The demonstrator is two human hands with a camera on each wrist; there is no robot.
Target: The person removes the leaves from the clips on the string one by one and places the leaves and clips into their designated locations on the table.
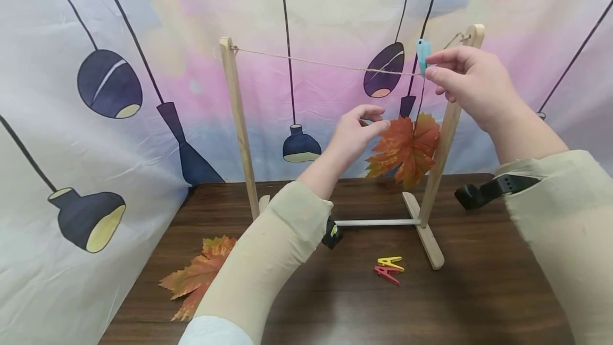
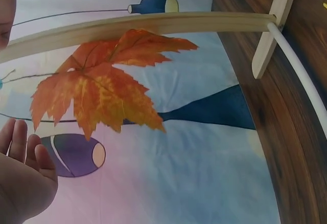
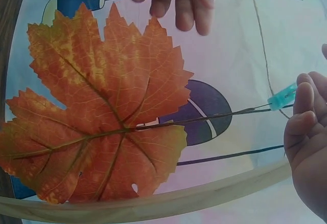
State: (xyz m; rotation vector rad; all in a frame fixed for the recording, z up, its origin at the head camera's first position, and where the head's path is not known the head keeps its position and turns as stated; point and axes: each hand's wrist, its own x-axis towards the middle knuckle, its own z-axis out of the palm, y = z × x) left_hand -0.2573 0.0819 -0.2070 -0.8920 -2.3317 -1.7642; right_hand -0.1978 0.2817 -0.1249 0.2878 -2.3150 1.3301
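My right hand [image 1: 471,81] pinches a light blue clothespin [image 1: 422,56] on the twine line [image 1: 325,63], near the right post. From the clothespin an orange maple leaf [image 1: 407,148] hangs by its thin dark stem. In the right wrist view, the fingers [image 3: 306,101] hide part of the clothespin [image 3: 282,97]. My left hand [image 1: 356,132] is raised left of the leaf, its fingers loosely bent and holding nothing. The left wrist view has that hand [image 2: 25,178] just below the leaf [image 2: 102,91], apart from it.
The twine is tied between two wooden posts [image 1: 241,126], joined low down by a white rod [image 1: 378,222]. Yellow [image 1: 390,263] and red [image 1: 386,274] clothespins lie on the dark wooden table [image 1: 345,302]. A second maple leaf [image 1: 198,276] lies left, partly behind the left sleeve. A lamp-patterned cloth [image 1: 191,25] stands behind.
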